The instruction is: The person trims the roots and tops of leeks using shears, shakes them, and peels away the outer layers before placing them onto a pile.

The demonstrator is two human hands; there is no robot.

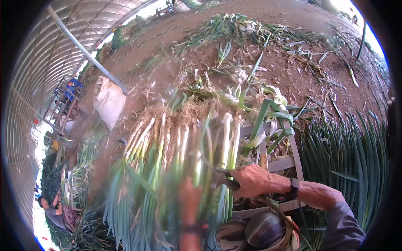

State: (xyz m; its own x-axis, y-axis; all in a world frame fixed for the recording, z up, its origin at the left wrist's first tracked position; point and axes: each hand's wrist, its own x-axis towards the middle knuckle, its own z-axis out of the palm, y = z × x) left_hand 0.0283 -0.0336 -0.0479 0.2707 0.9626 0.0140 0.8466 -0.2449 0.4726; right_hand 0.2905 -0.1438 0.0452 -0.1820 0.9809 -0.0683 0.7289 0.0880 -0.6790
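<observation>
A row of long green onions (161,146) with white stalks and brown roots lies in front of me, roots pointing away and green leaves toward me. My right hand (253,180) is closed around a dark hand tool (229,180) at the right end of the row; its exact kind is not plain. Near it, a few clean white stalks (226,134) lie side by side. Over the leaves, my left hand (190,194) is smeared by motion, so its fingers and anything in them cannot be made out.
A frame of flat bars (296,157) stands beside my right arm, with more green onions (343,159) at the right. Peeled leaves (238,31) litter the soil. A white sack (109,100) sits near a slanted pole (86,52). Another person (56,213) is at the lower left.
</observation>
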